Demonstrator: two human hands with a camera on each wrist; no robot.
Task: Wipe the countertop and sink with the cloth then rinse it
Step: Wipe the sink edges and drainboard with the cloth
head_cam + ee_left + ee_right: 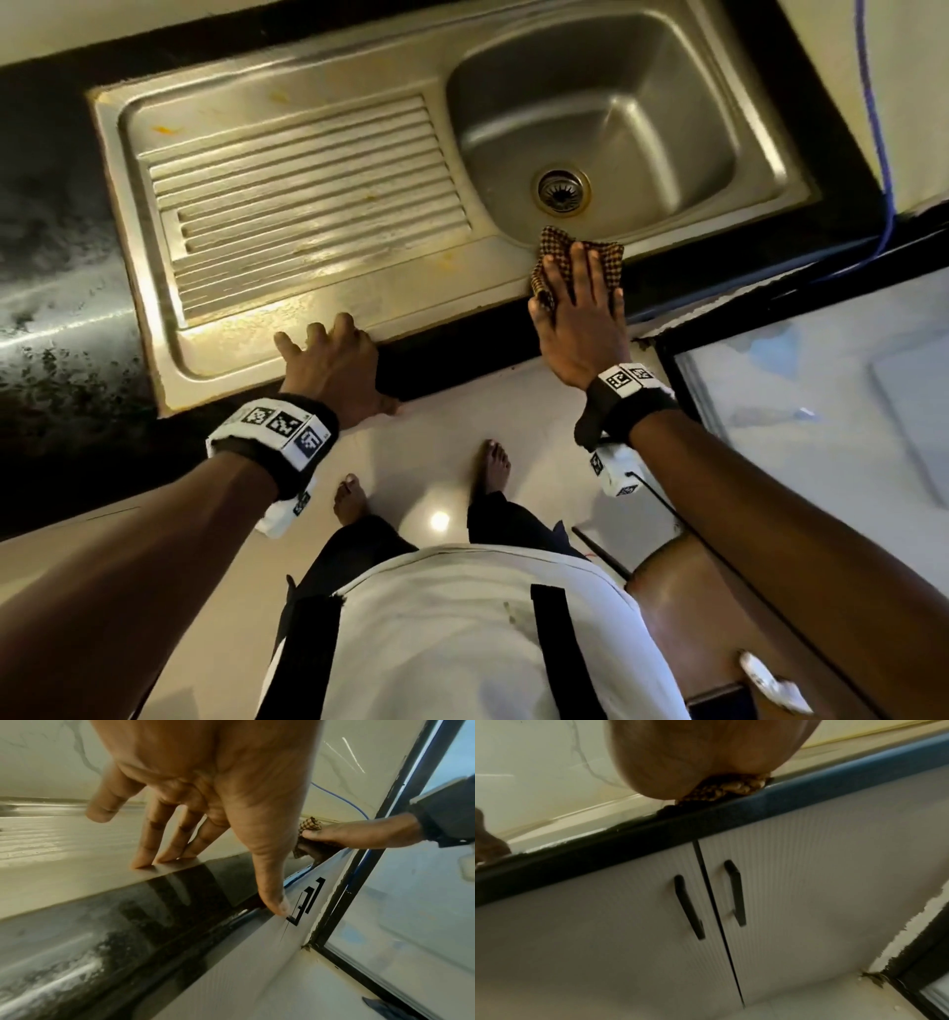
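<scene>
The steel sink [359, 316] sits in a black speckled countertop [51, 257], with a ribbed drainboard [308, 195] on the left and the basin [513, 103] on the right. A brown checked cloth [557, 240] lies on the sink's front rim just below the basin. My right hand [575, 298] lies flat on it, fingers straight, pressing it down. The cloth [721, 789] bunches under the palm at the counter's edge. My left hand [334, 360] rests on the drainboard's front rim. Its fingertips [144, 863] touch the steel while the thumb hangs over the counter's front.
Orange stains [164, 129] mark the drainboard. A blue cable [873, 128] runs down the wall to the right of the basin. Below the counter are white cabinet doors with black handles [687, 906]. A glass-fronted unit [821, 385] stands at the right.
</scene>
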